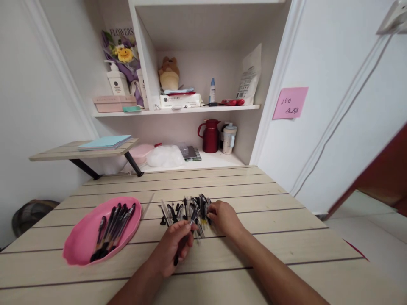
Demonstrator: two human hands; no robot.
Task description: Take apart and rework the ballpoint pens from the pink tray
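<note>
While the fingers of the left hand (pixel 178 243) are closed around a dark pen (pixel 193 217), its upper end points away from the person, toward the loose pieces, and its lower end comes out below the palm. I think it is held so, near the middle and between thumb and fingers, in order that both ends remain free. The fingers of the right hand (pixel 225 217) are bent together at the right border of the pile of pen parts (pixel 202 204); whether they already grip a piece or only touch it, I cannot tell, because the hand itself covers the place.

This pile lies just beyond the left fingertips and directly to the left of the right ones. Caps, clear tubes and thin dark pieces are mixed there, probably put between the hands so that both can reach without stretching. One thin clear strip (pixel 148 205) lies apart, farther away to the left of the left fingers.

Well to the left of the left hand is the pink dish (pixel 79 237), with several capped pens (pixel 116 226) lying side by side in it. Its raised rim seems useful to keep them from rolling and from mixing with the loose parts.

Far beyond the fingers, blue papers (pixel 106 142) rest on a small raised stand (pixel 54 153), and a red jug (pixel 210 136) is standing at the back, perhaps to leave the tabletop (pixel 270 250) for the hands.
</note>
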